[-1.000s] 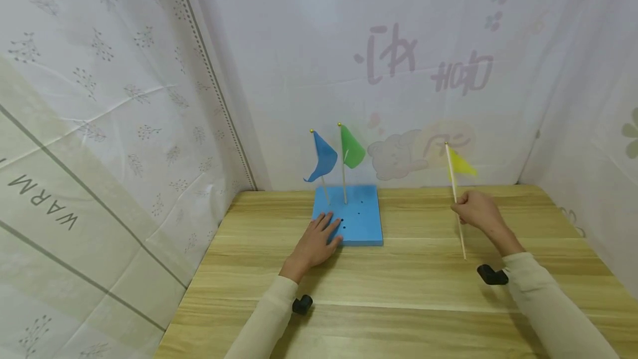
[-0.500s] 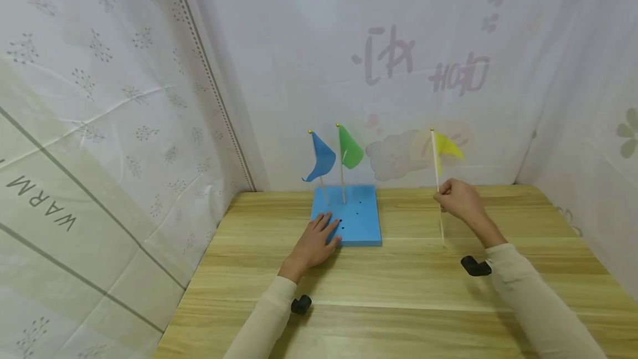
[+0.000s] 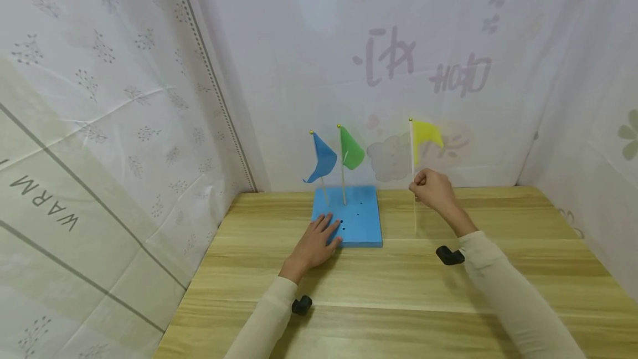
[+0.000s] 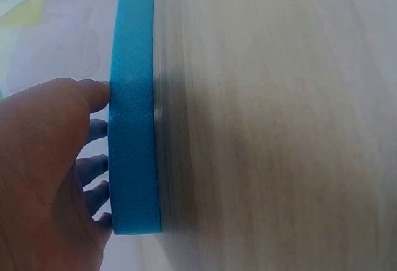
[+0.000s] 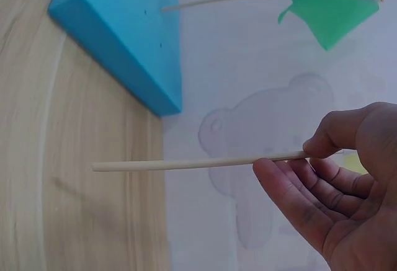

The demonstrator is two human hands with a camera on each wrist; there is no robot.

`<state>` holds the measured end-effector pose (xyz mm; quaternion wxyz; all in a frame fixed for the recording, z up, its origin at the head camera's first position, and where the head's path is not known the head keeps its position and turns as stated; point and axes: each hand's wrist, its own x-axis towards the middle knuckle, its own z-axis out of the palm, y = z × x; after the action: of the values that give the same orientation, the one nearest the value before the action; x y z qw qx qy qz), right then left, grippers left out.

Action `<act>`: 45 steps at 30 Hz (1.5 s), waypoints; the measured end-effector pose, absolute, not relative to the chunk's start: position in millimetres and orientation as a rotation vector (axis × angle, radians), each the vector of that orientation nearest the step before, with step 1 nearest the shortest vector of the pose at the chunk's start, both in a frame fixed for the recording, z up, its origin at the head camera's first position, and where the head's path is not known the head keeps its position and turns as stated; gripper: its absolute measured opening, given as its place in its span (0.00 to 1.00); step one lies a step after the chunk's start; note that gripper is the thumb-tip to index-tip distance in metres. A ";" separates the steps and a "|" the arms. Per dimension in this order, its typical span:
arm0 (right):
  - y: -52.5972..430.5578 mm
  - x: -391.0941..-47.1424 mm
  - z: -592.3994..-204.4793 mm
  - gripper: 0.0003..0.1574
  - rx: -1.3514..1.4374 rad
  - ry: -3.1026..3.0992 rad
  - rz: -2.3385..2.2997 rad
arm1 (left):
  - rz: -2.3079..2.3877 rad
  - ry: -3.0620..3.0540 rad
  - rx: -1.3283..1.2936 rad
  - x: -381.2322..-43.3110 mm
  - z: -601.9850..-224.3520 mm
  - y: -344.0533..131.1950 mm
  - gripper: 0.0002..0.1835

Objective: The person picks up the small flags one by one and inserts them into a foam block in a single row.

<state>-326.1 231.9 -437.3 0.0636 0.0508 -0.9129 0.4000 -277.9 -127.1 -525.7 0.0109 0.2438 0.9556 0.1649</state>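
Right hand pinches mid-stick the light, thin, likely snappable wooden-sticked yellow paper flag; left hand presses flat on square blue foam block.

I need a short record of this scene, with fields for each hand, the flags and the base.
left hand: rests flat on the square blue foam base
right hand: pinches the wooden stick of the yellow flag, upright, above the wooden table
in base: blue flag, green flag
free holes: several
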 end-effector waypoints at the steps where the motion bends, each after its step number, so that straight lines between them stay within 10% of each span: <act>1: 228.8 -327.5 -436.6 0.14 0.159 -2.753 1.211 | 0.516 2.981 0.762 -277.9 -525.7 -127.2 0.31; 45: 119.4 -382.8 -440.0 0.07 0.408 -2.520 1.243 | 0.496 2.985 0.752 -278.0 -523.9 -126.6 0.32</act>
<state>-382.8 119.4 -440.0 0.1507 0.1419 -0.8774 0.4327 -278.0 -126.6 -523.9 0.0120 0.2413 0.9573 0.1590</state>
